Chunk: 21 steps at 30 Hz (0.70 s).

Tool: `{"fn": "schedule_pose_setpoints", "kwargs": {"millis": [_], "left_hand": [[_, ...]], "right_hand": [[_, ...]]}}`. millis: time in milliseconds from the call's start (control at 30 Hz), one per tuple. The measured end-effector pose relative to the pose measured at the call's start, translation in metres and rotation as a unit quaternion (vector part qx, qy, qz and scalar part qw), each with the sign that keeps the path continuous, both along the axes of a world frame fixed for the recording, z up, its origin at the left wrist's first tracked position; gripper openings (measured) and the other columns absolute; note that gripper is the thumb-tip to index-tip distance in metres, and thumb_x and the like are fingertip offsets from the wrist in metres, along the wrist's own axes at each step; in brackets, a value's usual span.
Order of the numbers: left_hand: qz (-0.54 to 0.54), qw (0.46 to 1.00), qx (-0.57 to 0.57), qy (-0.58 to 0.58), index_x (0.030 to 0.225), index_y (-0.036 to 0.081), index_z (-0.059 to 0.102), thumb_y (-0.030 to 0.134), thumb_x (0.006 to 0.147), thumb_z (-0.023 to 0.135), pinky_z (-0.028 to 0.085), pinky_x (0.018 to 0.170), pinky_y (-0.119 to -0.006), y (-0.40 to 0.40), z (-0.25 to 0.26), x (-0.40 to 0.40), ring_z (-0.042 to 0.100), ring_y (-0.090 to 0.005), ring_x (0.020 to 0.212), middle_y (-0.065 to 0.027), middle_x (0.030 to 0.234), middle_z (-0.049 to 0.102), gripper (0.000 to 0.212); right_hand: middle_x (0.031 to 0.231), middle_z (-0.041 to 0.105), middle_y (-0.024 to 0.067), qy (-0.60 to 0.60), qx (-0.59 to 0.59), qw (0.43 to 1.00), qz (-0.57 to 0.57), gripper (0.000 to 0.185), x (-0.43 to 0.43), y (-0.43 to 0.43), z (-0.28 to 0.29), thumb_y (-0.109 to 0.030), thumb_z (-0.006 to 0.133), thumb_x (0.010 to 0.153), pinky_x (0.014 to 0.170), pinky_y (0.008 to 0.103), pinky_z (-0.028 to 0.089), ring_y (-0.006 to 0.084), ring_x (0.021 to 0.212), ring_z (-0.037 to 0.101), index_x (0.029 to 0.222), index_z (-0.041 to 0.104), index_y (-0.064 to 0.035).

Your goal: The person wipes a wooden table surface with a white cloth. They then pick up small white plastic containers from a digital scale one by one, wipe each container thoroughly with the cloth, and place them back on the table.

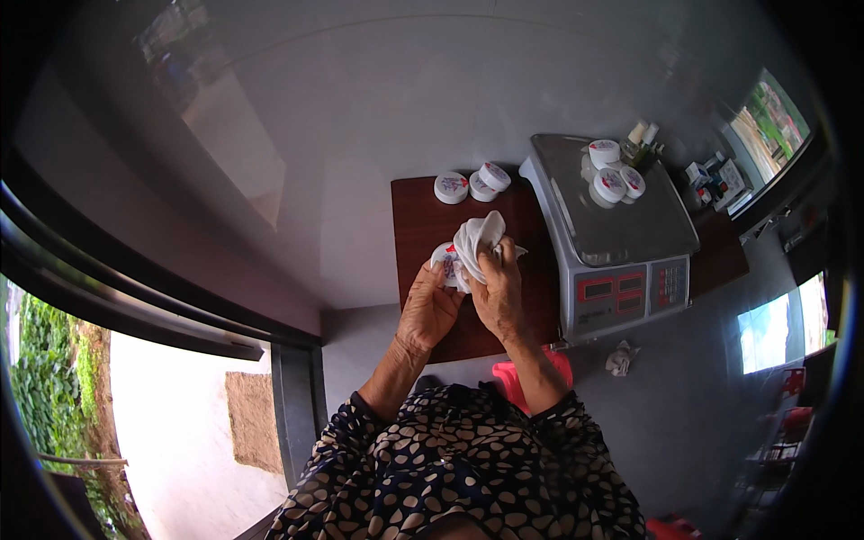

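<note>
A round white container with a printed lid (443,256) is held by my left hand (428,305) above the dark red wooden tabletop. My right hand (498,290) grips a crumpled white cloth (478,241), whose lower end lies against the container's right side and hides part of it. Further back on the wooden tabletop (418,212), near the wall, several like containers (451,187) stand together, one resting raised on another. More of these containers (610,185) are grouped on the metal pan of a digital weighing scale (628,233) to the right.
Bottles (638,138) stand behind the scale's pan, with small boxes (698,174) farther right. A pink-red plastic object (511,382) is below the table's front edge, partly behind my right forearm. A crumpled cloth (620,358) lies on the grey floor. The wall borders the table's back and left.
</note>
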<state>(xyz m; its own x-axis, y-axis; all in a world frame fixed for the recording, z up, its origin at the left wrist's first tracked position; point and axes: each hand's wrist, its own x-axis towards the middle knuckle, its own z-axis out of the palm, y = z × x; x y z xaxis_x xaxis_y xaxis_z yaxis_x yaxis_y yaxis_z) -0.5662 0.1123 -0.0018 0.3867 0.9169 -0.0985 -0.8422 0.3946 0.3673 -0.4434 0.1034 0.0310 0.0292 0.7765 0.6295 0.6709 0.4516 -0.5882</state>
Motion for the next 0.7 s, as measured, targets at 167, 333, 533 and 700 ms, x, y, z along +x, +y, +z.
{"fn": "schedule_pose_setpoints", "kwargs": {"millis": [167, 333, 533, 700], "left_hand": [[0.004, 1.0, 0.024, -0.005, 0.115, 0.008, 0.052, 0.02, 0.094, 0.053, 0.049, 0.091, -0.033, 0.0, -0.005, 0.0, 0.058, -0.0151, 0.105, -0.0043, 0.112, 0.061, 0.023], [-0.028, 0.999, 0.024, -0.005, 0.116, 0.007, 0.052, 0.021, 0.094, 0.055, 0.049, 0.092, -0.034, -0.004, 0.001, 0.002, 0.059, -0.0159, 0.103, -0.0061, 0.112, 0.061, 0.026], [-0.041, 0.997, 0.059, 0.005, 0.115, 0.007, 0.053, 0.023, 0.092, 0.057, 0.046, 0.095, -0.031, 0.0, -0.01, -0.001, 0.057, -0.0157, 0.107, -0.004, 0.115, 0.059, 0.028], [-0.043, 0.997, 0.061, 0.01, 0.109, 0.005, 0.055, 0.019, 0.094, 0.055, 0.054, 0.081, -0.03, -0.005, 0.0, -0.003, 0.061, -0.0122, 0.095, -0.0031, 0.104, 0.063, 0.02]], "right_hand": [[0.104, 0.052, 0.0183, 0.096, -0.002, 0.995, -0.01, 0.031, -0.001, -0.026, -0.011, 0.006, 0.062, 0.077, 0.076, 0.0395, 0.048, 0.0347, 0.092, 0.056, 0.108, 0.058, 0.0041], [0.102, 0.053, 0.0138, -0.015, 0.073, 0.997, -0.016, 0.038, -0.005, -0.035, 0.0, 0.0, 0.07, 0.07, 0.071, 0.0392, 0.051, 0.0311, 0.089, 0.058, 0.107, 0.063, -0.0072], [0.094, 0.05, 0.0148, -0.033, 0.036, 0.998, -0.028, 0.038, -0.009, -0.004, 0.01, -0.002, 0.066, 0.071, 0.064, 0.0415, 0.048, 0.0342, 0.077, 0.058, 0.108, 0.062, -0.0067], [0.096, 0.059, 0.0182, 0.115, -0.051, 0.991, -0.036, 0.019, 0.02, 0.027, -0.004, -0.001, 0.06, 0.079, 0.072, 0.0381, 0.049, 0.0327, 0.085, 0.062, 0.099, 0.061, 0.0017]]}}
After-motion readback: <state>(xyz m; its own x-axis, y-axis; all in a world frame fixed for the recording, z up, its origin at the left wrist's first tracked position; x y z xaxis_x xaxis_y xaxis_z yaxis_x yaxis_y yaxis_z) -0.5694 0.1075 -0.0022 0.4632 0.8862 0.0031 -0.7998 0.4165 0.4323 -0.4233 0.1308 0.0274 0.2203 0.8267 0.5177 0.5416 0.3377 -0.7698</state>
